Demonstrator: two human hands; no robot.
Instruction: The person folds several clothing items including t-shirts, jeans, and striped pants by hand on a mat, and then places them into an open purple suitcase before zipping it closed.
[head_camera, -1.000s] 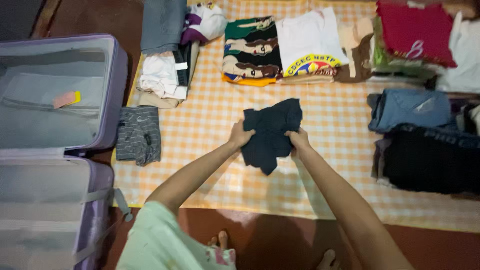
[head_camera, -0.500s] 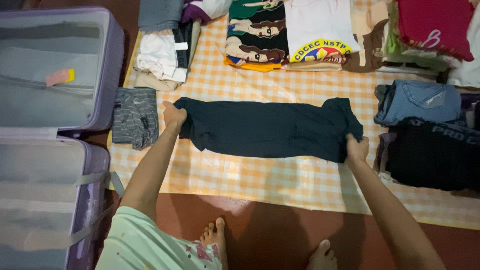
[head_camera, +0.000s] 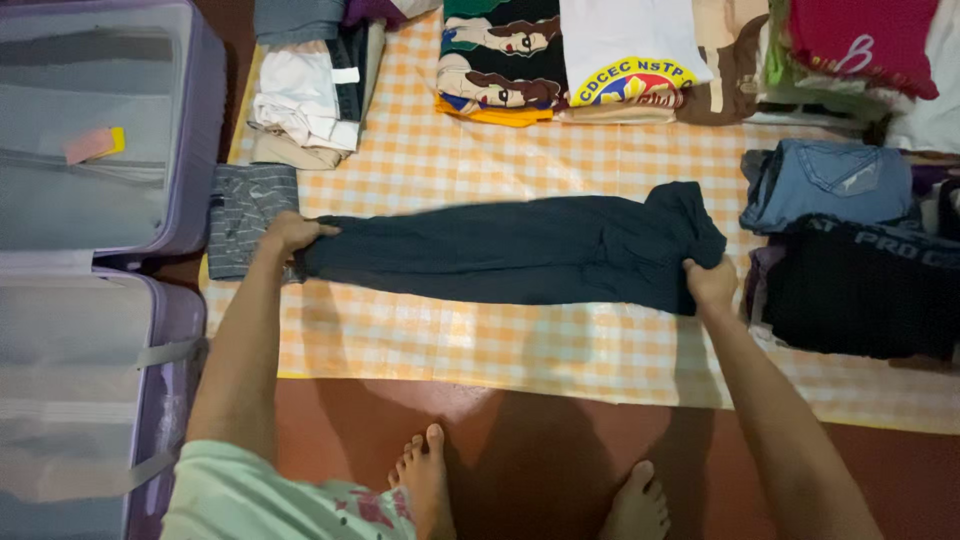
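A long dark garment (head_camera: 510, 250) lies stretched sideways across the orange-and-white checked mat (head_camera: 450, 340). My left hand (head_camera: 290, 233) grips its left end, next to a folded grey striped garment (head_camera: 245, 215). My right hand (head_camera: 712, 283) grips its right end, close to a folded black pile (head_camera: 860, 300). Both arms are spread wide. My bare feet (head_camera: 425, 480) stand on the reddish floor below the mat.
An open lilac suitcase (head_camera: 190, 150) lies at the left, its two halves side by side. Folded clothes line the mat's far edge: a white and grey stack (head_camera: 305, 105), printed shirts (head_camera: 500, 60), a white shirt (head_camera: 625, 50), a red top (head_camera: 860, 45), folded jeans (head_camera: 825, 185).
The garment went from a bunched lump held in both hands at the middle to a long strip; my hands pulled apart, the left reaching further left to the striped garment.
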